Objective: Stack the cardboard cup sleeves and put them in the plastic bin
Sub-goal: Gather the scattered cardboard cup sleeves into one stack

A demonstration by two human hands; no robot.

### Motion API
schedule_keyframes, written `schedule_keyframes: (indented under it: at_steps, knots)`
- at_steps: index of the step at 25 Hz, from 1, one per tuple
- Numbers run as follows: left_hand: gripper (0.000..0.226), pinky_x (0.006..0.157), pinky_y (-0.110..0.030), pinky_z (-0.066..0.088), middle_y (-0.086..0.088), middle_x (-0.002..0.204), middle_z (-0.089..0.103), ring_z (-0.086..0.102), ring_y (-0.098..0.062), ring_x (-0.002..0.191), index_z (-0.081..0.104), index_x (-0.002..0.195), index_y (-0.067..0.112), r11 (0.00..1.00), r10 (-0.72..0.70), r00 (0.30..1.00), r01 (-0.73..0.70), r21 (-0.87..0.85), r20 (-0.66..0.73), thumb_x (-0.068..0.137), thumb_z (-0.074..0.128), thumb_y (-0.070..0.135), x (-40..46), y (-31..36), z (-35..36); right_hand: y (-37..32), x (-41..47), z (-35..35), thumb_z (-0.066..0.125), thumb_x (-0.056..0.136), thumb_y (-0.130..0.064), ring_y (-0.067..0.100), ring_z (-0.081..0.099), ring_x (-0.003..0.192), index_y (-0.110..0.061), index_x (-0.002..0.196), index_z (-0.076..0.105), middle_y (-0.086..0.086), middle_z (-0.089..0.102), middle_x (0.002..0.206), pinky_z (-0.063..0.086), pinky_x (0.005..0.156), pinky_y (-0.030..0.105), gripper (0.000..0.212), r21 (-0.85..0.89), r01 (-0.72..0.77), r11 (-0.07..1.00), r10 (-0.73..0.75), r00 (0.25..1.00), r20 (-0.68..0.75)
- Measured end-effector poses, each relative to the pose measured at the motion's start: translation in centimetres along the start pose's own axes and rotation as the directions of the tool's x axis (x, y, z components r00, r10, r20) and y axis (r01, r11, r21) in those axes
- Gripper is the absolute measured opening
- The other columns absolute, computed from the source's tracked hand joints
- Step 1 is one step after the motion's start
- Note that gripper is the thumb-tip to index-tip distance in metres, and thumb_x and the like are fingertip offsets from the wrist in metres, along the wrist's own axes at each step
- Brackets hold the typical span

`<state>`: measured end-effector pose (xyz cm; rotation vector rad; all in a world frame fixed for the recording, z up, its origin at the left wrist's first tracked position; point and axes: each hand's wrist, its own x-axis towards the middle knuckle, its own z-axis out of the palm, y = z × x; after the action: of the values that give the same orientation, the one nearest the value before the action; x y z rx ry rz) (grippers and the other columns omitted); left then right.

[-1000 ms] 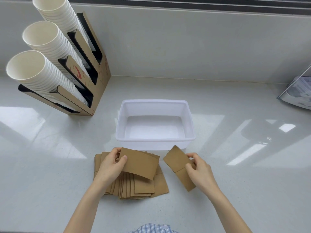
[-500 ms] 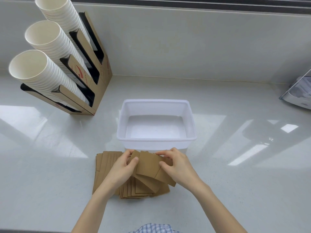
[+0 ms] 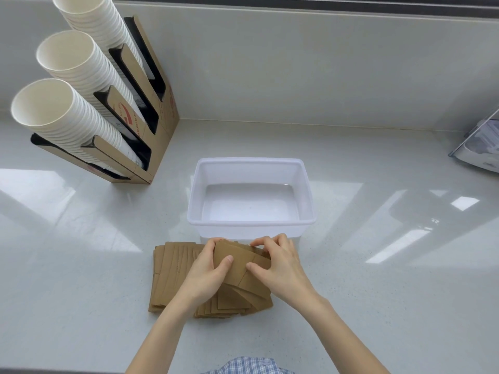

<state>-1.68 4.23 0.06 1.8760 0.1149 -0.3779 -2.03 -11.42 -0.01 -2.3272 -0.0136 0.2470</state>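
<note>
Both hands near the counter's front edge: left hand (image 3: 208, 273) and right hand (image 3: 280, 268) each have fingers clamped on the same few cardboard sleeves (image 3: 240, 265), held just above the fanned-out pile (image 3: 172, 276) lying flat on the counter. Step looks like squaring up the stack; next, gather the loose pile under it, edges aligned. Plastic bin (image 3: 251, 221) sits empty just behind.

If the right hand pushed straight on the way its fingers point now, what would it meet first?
The right hand points forward and to the left across the cardboard sleeves it grips. Going on, it would probably meet the left hand's fingers first; the plastic bin lies just beyond.
</note>
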Motion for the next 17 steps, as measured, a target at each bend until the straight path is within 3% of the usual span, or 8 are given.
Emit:
schedule_keyframes:
  at_steps: [3,7,12,17]
  knots:
    - [0.019,0.073,-0.02,0.048,0.005,0.102,0.06,0.058,-0.009,0.095,0.049,0.1,0.031,0.999,0.03,0.999,-0.029,-0.037,0.026,0.089,0.047,0.016,-0.08,0.22,-0.39,0.09,-0.03,-0.25,0.061,0.077,-0.041,0.014,0.037,0.114,-0.027,0.12,0.048,-0.002,0.043,0.116,0.031,0.102,0.031,0.046,-0.084,-0.005,0.996,0.01,0.998,0.059]
    - [0.023,0.081,-0.03,0.052,-0.002,0.105,0.063,0.06,-0.017,0.097,0.052,0.101,0.032,0.995,0.061,0.997,-0.056,-0.077,0.057,0.088,0.049,0.013,-0.07,0.28,-0.65,-0.12,-0.13,-0.69,0.061,0.078,-0.035,0.015,0.058,0.1,-0.024,0.115,0.053,-0.004,0.063,0.108,0.05,0.089,0.037,0.039,0.081,-0.014,0.997,-0.001,0.982,0.187]
    - [0.024,0.066,-0.013,0.052,-0.003,0.106,0.063,0.06,-0.014,0.094,0.054,0.108,0.025,0.987,0.05,0.998,-0.042,-0.156,0.048,0.088,0.05,0.012,-0.05,0.31,-0.36,-0.17,-0.14,-0.76,0.057,0.084,-0.026,0.016,0.059,0.098,-0.024,0.118,0.054,-0.004,0.064,0.102,0.048,0.081,0.026,0.034,0.163,-0.043,0.986,0.008,0.978,0.21]
    - [0.021,0.069,-0.014,0.05,-0.003,0.103,0.064,0.06,-0.011,0.09,0.055,0.104,0.023,0.975,0.03,0.999,-0.02,-0.219,0.041,0.088,0.05,0.011,0.12,0.45,0.0,-0.11,-0.24,-0.85,0.051,0.087,-0.024,0.016,0.057,0.096,-0.023,0.117,0.054,-0.005,0.061,0.099,0.044,0.079,0.025,0.03,0.151,-0.034,0.988,0.002,0.978,0.209]
